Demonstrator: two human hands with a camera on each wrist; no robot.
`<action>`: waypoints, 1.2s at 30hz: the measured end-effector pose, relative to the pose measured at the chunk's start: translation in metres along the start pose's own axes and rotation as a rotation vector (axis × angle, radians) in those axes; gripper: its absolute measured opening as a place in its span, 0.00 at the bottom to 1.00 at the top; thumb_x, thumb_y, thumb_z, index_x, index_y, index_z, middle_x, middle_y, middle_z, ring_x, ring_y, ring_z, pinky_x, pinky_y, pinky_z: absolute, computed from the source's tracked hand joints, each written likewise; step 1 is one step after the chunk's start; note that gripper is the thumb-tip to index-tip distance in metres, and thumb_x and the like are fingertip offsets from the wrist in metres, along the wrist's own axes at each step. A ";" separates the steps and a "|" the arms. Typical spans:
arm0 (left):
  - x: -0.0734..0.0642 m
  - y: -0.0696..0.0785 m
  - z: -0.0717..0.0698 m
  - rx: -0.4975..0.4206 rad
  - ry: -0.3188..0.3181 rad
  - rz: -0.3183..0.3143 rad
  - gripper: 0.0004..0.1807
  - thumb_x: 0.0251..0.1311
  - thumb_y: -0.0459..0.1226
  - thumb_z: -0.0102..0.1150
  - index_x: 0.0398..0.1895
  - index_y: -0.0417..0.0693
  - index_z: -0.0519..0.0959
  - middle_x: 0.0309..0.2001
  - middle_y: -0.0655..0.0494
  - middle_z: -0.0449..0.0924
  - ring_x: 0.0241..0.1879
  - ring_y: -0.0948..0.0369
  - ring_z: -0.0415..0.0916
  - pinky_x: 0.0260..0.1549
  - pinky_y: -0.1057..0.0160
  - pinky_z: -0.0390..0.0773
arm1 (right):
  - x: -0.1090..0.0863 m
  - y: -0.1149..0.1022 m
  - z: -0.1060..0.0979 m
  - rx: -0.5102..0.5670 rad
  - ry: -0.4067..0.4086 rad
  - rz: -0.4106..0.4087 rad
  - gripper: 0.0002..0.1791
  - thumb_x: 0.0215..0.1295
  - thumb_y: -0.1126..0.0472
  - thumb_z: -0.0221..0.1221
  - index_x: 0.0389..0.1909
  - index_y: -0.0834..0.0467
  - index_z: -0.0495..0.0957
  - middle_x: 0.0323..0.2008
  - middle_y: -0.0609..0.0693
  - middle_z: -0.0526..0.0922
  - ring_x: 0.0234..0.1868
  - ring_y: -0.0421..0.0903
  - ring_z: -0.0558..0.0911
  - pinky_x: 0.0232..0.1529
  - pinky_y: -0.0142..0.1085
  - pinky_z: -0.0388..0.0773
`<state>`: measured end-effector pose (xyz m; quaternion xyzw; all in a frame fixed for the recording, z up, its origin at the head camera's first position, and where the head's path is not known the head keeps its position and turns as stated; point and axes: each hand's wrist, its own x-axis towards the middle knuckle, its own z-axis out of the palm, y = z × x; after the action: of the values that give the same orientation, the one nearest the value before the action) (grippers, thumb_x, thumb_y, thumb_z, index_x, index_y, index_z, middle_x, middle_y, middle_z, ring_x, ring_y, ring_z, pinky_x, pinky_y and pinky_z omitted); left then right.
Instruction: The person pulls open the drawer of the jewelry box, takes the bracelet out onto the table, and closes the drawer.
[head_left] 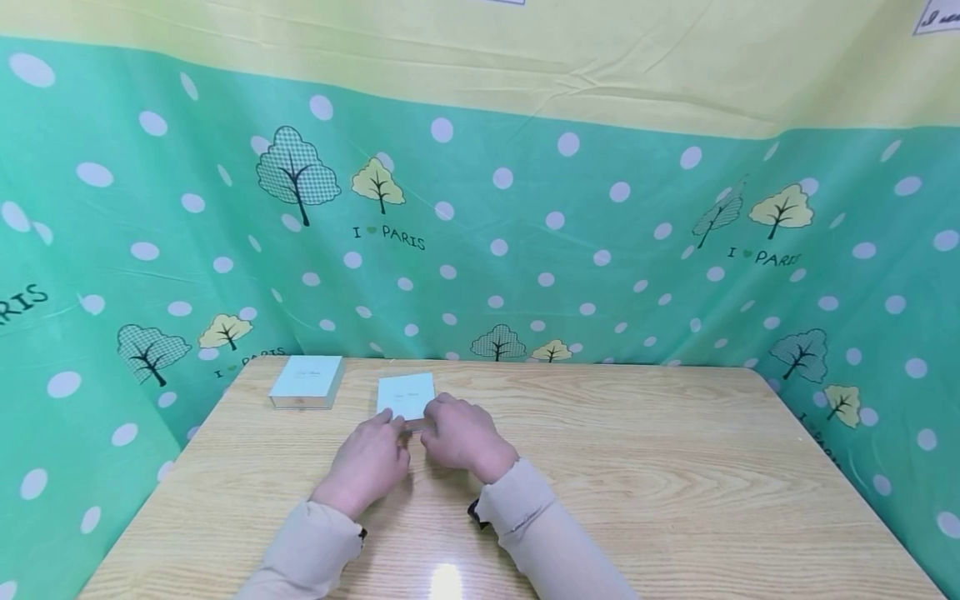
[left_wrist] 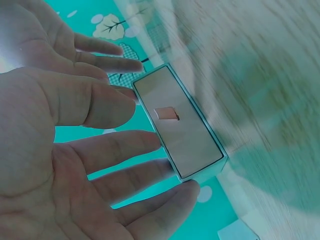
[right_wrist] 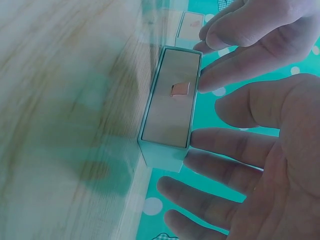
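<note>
My left hand (head_left: 366, 458) and right hand (head_left: 461, 429) touch the pale-blue, square cardboard box (head_left: 407, 396), flat on the pale wood-grain surface (head_left: 675, 467); fingers extended, neither gripping. Uneven pressure could skew or slide it, loose fingers restraining little.

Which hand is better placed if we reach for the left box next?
Probably the left hand. It is on the side nearer the left box, while the right hand is at the right edge of the right box, farther away.
</note>
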<state>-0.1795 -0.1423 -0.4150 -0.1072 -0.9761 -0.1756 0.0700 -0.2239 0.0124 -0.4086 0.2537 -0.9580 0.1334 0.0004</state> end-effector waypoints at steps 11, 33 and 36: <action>-0.001 0.002 0.001 -0.034 -0.008 0.001 0.17 0.54 0.30 0.55 0.47 0.33 0.80 0.58 0.28 0.69 0.55 0.35 0.70 0.54 0.41 0.71 | 0.000 0.001 -0.001 0.030 0.014 0.023 0.10 0.64 0.54 0.55 0.37 0.55 0.80 0.32 0.44 0.74 0.24 0.40 0.71 0.24 0.32 0.70; -0.002 0.009 0.001 -0.025 0.026 0.042 0.16 0.52 0.29 0.55 0.45 0.35 0.82 0.51 0.37 0.77 0.46 0.44 0.79 0.45 0.48 0.79 | -0.001 0.004 -0.003 0.061 0.064 0.039 0.13 0.65 0.51 0.56 0.38 0.56 0.81 0.33 0.45 0.76 0.25 0.40 0.71 0.25 0.33 0.71; -0.002 0.010 0.000 -0.025 0.021 0.043 0.17 0.53 0.29 0.54 0.46 0.36 0.82 0.47 0.40 0.78 0.39 0.49 0.80 0.40 0.50 0.81 | -0.001 0.005 -0.003 0.063 0.065 0.041 0.11 0.64 0.52 0.55 0.35 0.55 0.80 0.30 0.44 0.74 0.23 0.40 0.70 0.23 0.33 0.70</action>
<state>-0.1751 -0.1330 -0.4124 -0.1271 -0.9705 -0.1874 0.0825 -0.2256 0.0178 -0.4072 0.2296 -0.9578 0.1719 0.0207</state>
